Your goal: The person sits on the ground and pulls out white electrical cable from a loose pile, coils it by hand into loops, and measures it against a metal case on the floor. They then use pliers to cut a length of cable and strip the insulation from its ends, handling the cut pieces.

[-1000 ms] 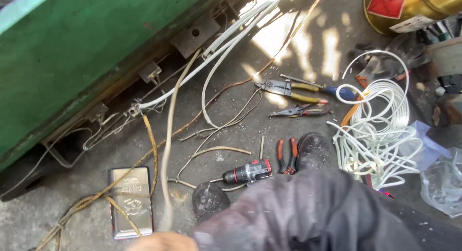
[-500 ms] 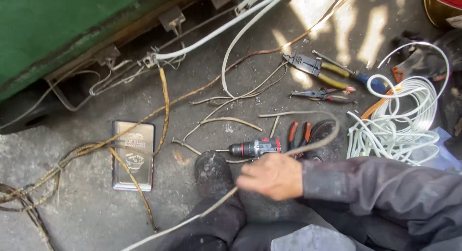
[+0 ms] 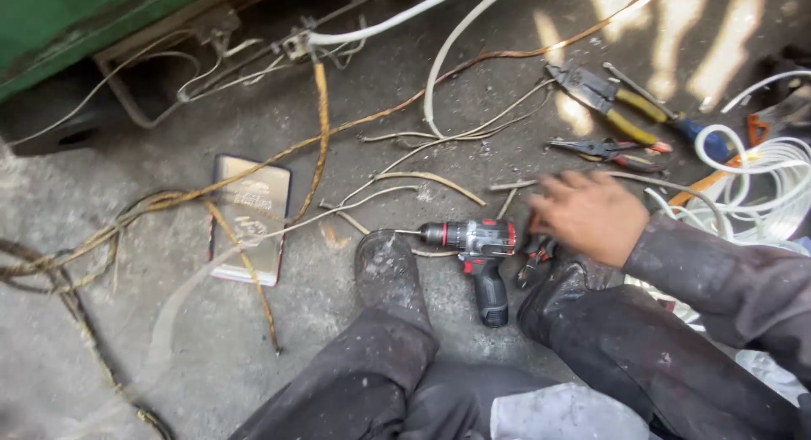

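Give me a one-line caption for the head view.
Right hand reaching over red-handled pliers beside a cordless drill on a concrete floor strewn with wires.

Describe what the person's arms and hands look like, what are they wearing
Only the right hand shows: bare, no glove, blurred. Its arm wears a long dark grey fabric sleeve, dusty and creased, reaching the wrist. No watch or ring can be made out. The left hand is out of view.
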